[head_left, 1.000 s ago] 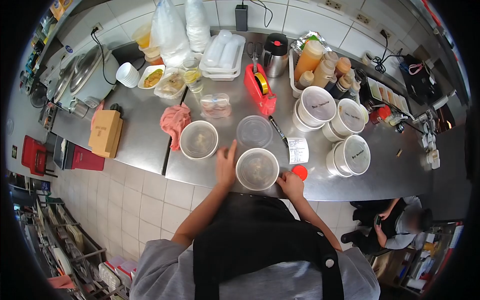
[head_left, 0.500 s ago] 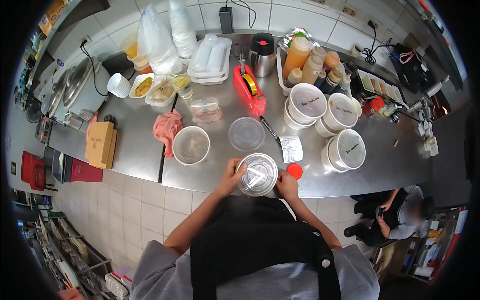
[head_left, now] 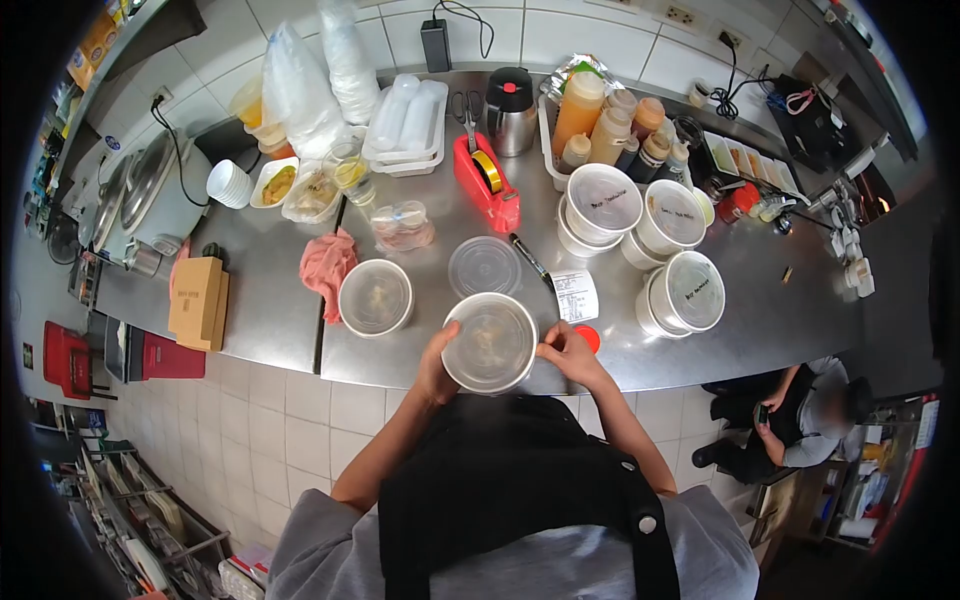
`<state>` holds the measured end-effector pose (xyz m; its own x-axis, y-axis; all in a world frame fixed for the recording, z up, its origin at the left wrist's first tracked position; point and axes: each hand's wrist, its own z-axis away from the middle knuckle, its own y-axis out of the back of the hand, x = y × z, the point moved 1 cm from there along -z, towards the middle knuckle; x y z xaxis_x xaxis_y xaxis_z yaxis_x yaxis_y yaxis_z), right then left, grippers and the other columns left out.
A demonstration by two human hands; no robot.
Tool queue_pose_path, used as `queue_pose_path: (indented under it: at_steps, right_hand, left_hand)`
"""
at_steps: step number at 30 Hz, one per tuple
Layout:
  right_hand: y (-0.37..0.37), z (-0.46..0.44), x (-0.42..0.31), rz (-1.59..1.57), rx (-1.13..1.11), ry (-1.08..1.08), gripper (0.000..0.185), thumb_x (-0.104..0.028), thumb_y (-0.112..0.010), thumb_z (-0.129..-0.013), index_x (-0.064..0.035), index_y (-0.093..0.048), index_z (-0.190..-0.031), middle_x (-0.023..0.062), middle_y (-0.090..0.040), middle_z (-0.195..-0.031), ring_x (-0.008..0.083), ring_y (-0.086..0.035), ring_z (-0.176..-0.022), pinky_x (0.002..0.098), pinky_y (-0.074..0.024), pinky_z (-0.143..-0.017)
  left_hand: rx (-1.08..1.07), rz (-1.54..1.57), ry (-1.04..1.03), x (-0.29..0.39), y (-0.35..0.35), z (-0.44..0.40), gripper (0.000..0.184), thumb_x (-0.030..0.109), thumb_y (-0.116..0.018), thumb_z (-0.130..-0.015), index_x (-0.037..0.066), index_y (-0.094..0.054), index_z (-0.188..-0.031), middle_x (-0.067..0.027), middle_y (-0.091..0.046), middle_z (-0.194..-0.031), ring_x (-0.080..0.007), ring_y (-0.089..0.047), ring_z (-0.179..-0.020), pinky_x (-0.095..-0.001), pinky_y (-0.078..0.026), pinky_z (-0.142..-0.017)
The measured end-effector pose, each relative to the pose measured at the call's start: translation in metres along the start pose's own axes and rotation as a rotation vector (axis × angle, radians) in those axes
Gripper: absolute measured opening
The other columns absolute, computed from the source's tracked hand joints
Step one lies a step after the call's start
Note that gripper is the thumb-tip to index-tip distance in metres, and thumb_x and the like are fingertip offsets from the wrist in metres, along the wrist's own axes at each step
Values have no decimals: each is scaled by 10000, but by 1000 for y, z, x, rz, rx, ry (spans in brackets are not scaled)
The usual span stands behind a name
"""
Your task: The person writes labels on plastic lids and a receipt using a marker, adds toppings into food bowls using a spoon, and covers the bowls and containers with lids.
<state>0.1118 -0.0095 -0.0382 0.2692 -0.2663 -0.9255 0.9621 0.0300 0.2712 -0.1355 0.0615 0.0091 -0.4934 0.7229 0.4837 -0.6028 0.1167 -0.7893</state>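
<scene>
At the front edge of the steel counter I hold a round white bowl with a clear lid, its contents blurred through the plastic. My left hand wraps its left side, thumb up on the rim. On the right, the closed fingers of my right hand pinch at the rim. A second lidded bowl stands to the left. Just behind the held one lies a loose clear lid. Beyond my right hand are a printed receipt, a black marker and a red cap, partly covered by that hand.
A red tape dispenser stands mid-counter, with a pink cloth at left. Several labelled white tubs and a bin of sauce bottles occupy the right. A cardboard box sits far left. Another person holds a phone at lower right.
The held bowl has shifted slightly left and its lid's bright glare is gone, showing the contents. My right hand has moved up and left to its rim. The whole view has shifted a little.
</scene>
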Motion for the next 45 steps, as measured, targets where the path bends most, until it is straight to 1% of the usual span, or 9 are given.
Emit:
queue_pose_path:
  at_steps: [11, 18, 26, 28, 30, 34, 42, 44, 45]
  right_hand:
    - [-27, 29, -72, -569, -6, -127, 646, -398, -556, -964, -10, -335, -1431, 115, -532, -1221, 166, -498, -1136, 317, -375, -992]
    - [-22, 7, -69, -683, -47, -238, 587, -373, -589, -920, -30, -411, -1361, 90, -551, -1159, 157, -502, -1111, 297, -382, -956]
    - [27, -45, -95, 518, -275, -342, 604, -517, -542, -901, 23, -606, -1164, 210, -618, -1071, 347, -571, -1024, 380, -438, -908]
    - [26, -66, -106, 517, 126, 314, 573, -490, -487, -940, 18, -606, -1176, 242, -628, -1020, 398, -563, -1039, 390, -429, -953]
    - [25, -127, -111, 268, 184, 371, 511, -443, -477, -958, 0, -614, -1175, 229, -632, -1082, 393, -540, -1089, 424, -434, -939]
    - [18, -251, -90, 398, 550, 129, 398, -373, -500, -964, -17, -676, -990, 182, -673, -1030, 331, -603, -954, 422, -461, -838]
    - [41, -179, -126, -64, 192, 131, 241, -279, -606, -932, -71, -639, -814, -23, -612, -782, 73, -543, -752, 257, -418, -668]
    - [54, -97, -114, -241, 186, 157, 287, -307, -589, -948, -24, -619, -914, -5, -564, -946, 80, -504, -885, 251, -416, -839]
    - [66, -47, -119, -238, 107, 94, 489, -371, -590, -953, -34, -563, -1305, 44, -593, -1154, 132, -547, -1055, 303, -443, -936]
  left_hand:
    - [60, -127, -79, -10, 17, -5, 702, 473, -610, -890, 44, -340, -1375, -149, -499, -1276, -268, -500, -1211, -410, -432, -1011]
    - [302, -491, -114, 0, 4, 15, 656, 486, -549, -932, 10, -418, -1363, -162, -533, -1304, -279, -489, -1245, -375, -399, -1023]
    - [518, -1344, -816, 49, 4, 47, 191, 51, -626, -879, 28, -603, -1068, -130, -608, -1178, -269, -587, -1094, -377, -472, -904]
    - [605, -1514, -1023, 63, 2, 47, 140, 59, -615, -865, 30, -626, -1001, -159, -613, -1125, -316, -582, -1061, -378, -455, -894]
    - [603, -1472, -1060, 75, -11, 39, 108, 32, -594, -870, 17, -631, -970, -160, -629, -1080, -327, -610, -1002, -381, -470, -872]
    - [417, -1256, -992, 84, -38, 11, 138, 49, -581, -897, 12, -640, -1016, -131, -660, -1018, -261, -645, -923, -342, -499, -824]
    - [46, -825, -345, 72, -37, -104, 305, 277, -541, -976, 27, -626, -1130, -53, -668, -1066, -149, -624, -975, -296, -492, -828]
    - [134, -700, -181, 65, -28, -135, 390, 376, -543, -960, 32, -639, -1116, -52, -674, -1045, -136, -625, -891, -259, -484, -774]
    - [126, -701, -177, 64, -20, -152, 390, 376, -543, -960, 32, -639, -1116, -52, -674, -1045, -136, -625, -891, -259, -484, -774]
